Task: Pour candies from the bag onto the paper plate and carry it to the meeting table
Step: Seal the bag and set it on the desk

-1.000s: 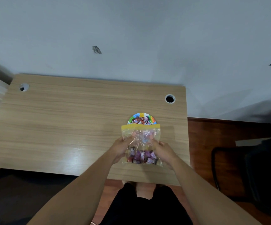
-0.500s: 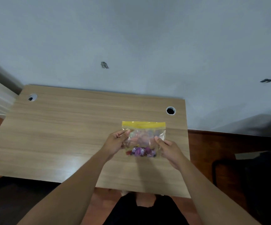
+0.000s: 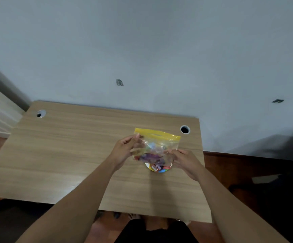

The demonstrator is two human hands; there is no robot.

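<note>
the bag (image 3: pixel 157 147) between the two grips is clear plastic with a bright yellow band along its top edge. inside it the candies (image 3: pixel 151 157) show mostly purple, with bits of red and pale blue. just below the grips a sliver of the paper plate (image 3: pixel 159 170) peeks out, its rim striped yellow, blue and green, holding red-and-white wrappers. the bench (image 3: pixel 63 155) beneath is light tan wood grain with two dark round holes. wall pale grey-blue, floor reddish brown.
</note>
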